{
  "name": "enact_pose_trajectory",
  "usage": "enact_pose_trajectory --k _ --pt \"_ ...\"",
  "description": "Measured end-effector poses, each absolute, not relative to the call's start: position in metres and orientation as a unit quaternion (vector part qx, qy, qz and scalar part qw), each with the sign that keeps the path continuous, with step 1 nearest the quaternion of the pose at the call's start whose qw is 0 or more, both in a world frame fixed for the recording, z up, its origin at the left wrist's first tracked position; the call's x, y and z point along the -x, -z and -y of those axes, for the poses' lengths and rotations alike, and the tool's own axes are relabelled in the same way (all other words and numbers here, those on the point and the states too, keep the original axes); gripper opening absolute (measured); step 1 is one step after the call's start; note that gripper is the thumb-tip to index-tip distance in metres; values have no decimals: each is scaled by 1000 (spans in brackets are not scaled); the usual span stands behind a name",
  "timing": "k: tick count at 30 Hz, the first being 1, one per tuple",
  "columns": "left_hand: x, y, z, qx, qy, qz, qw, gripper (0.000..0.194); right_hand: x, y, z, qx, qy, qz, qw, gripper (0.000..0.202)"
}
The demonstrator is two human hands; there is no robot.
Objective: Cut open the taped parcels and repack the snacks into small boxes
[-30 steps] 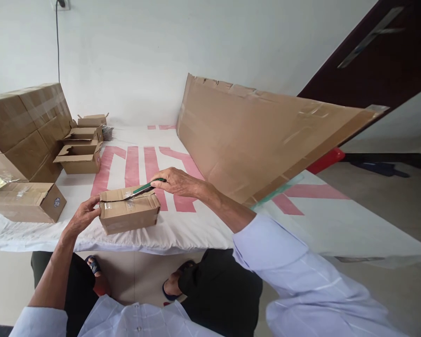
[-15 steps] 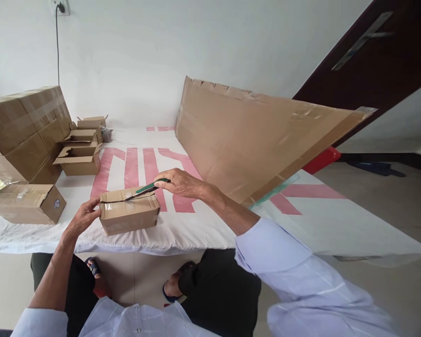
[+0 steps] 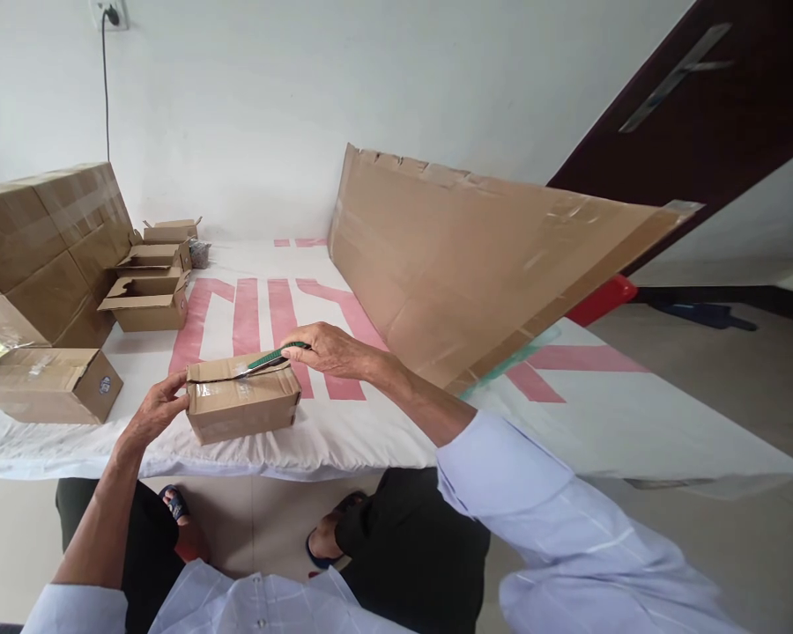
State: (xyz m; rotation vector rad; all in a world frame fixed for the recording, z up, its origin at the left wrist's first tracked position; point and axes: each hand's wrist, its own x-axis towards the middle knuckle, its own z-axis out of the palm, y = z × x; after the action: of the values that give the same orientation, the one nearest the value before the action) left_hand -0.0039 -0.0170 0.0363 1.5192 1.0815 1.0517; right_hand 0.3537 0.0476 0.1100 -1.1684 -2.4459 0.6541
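A small cardboard box stands near the front edge of the cloth-covered table, with a dark slit along its top and clear tape across it. My left hand grips the box's left end, thumb and fingers at its upper corner. In my right hand is a green-handled cutter, held low over the top. Its tip sits at the slit near the tape; how deep it reaches is hidden.
Another small box lies at the left. Behind it are open small boxes and a large carton. A big cardboard sheet leans at the right, a red object beyond its lower edge. The white cloth reaches right.
My right hand and the cutter have moved slightly left and down, the handle lying lower over the box. My left hand remains at the box's left end.
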Motion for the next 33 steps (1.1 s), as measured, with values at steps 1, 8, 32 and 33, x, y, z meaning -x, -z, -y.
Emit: enact_pose_trajectory --k 1,8,32,33 --pt "4 -36 17 -622 -432 -442 481 55 -351 -110 -47 409 -229 865 177 31" --pt "6 -35 14 -626 -425 -433 490 55 -356 -109 -44 416 -224 863 178 32" --pt "23 -29 1 -641 -361 -494 464 116 -432 106 -12 625 -92 672 386 43" --pt "26 -28 0 -645 -352 -499 459 120 -429 118 -8 643 -74 674 355 43"
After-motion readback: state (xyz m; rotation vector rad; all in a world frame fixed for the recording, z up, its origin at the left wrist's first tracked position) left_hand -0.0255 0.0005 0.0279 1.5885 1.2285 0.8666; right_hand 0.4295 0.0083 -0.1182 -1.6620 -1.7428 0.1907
